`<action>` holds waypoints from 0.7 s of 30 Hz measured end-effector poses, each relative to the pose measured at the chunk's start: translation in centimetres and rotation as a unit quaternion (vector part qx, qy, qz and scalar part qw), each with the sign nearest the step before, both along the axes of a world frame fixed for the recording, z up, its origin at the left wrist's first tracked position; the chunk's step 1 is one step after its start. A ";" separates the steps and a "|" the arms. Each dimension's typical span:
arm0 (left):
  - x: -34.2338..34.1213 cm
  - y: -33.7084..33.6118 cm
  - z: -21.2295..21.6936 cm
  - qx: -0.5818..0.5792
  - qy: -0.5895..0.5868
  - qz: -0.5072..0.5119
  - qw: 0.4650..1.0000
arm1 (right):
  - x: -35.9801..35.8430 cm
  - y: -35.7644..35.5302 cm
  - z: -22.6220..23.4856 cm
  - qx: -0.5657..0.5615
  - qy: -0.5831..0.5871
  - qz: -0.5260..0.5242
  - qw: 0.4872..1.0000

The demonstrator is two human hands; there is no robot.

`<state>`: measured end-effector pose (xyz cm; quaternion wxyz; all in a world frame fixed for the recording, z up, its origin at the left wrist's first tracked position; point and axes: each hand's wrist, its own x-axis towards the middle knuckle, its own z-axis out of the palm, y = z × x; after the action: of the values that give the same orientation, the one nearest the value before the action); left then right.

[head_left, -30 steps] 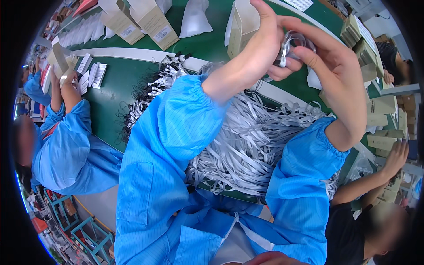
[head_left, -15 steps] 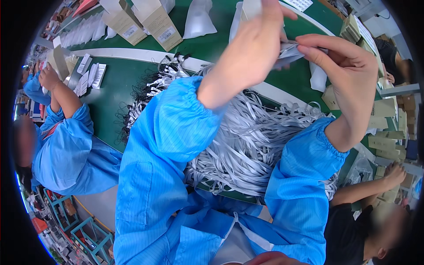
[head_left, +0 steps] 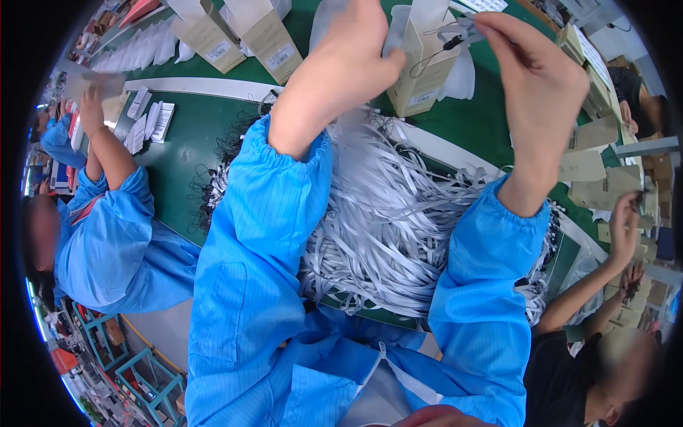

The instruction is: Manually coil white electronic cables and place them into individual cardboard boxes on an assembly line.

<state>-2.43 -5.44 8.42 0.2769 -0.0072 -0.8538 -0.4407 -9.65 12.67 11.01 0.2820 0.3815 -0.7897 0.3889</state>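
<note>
Head view. Left hand (head_left: 346,60): raised over the green desk (head_left: 491,121), back of hand to camera, fingers (head_left: 388,62) curled inward; whether anything is held inside them cannot be told. Thumb side close against a tan upright carton (head_left: 420,78).

Right hand (head_left: 541,78): raised at upper right, fingers (head_left: 501,32) pinched narrow on a small grey strap piece with a thin black cord (head_left: 445,44) dangling from it, held just above the carton's open top, between the two hands.

Below both forearms, in blue sleeves (head_left: 270,213): large loose heap of grey-white flat straps (head_left: 398,220) spread across the desk, black cord ends showing at its left edge.

Further stock: two more tan cartons (head_left: 238,35) at the far upper left; white bags (head_left: 146,50) in a row beyond; small white packets (head_left: 149,124) on the left of the desk.

Co-worker in blue (head_left: 107,235) at left, hands lifted holding a pale sheet. Second co-worker (head_left: 605,341) at lower right, arm reaching up beside flat tan cartons (head_left: 597,178).
</note>
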 end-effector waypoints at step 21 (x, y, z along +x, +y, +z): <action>-3.5 -2.1 -9.0 -0.299 -0.361 -0.105 0.877 | -1.4 -2.8 -2.8 0.200 0.007 0.018 0.980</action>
<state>-5.91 -7.57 -0.55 -0.1134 -0.0200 -0.9798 -0.1635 -11.07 9.83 8.21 0.1985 0.4466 -0.8428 0.2254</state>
